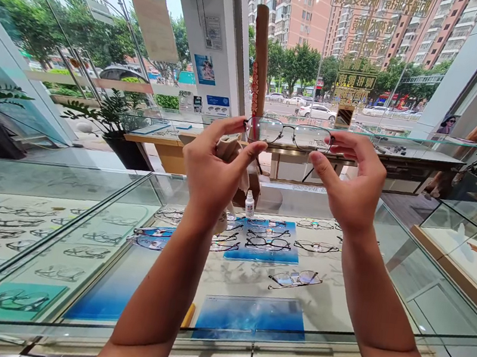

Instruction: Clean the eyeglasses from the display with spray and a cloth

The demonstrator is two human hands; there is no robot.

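left hand (213, 165) gripped a cloth (230, 148) and pinched the left rim of the glasses (289, 134) | right hand (353, 181) pinched their right rim, raised above the glass bench (408, 278) | small dropper bottle (250, 204) stood at the bench's far edge, label unreadable | window lettering (369, 36) reversed, unreadable

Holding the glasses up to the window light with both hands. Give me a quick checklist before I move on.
1. Both hands grip the frame: ok. Left hand pinches the left rim, right hand the right rim of the glasses.
2. Frame level: ok, roughly horizontal.
3. Cloth at hand: ok. A beige cloth is tucked in the left hand.
4. Lenses clean: cannot tell, too small against the bright window.
5. Spray bottle upright on the glass counter: ok.
6. Temples open or folded: cannot tell.
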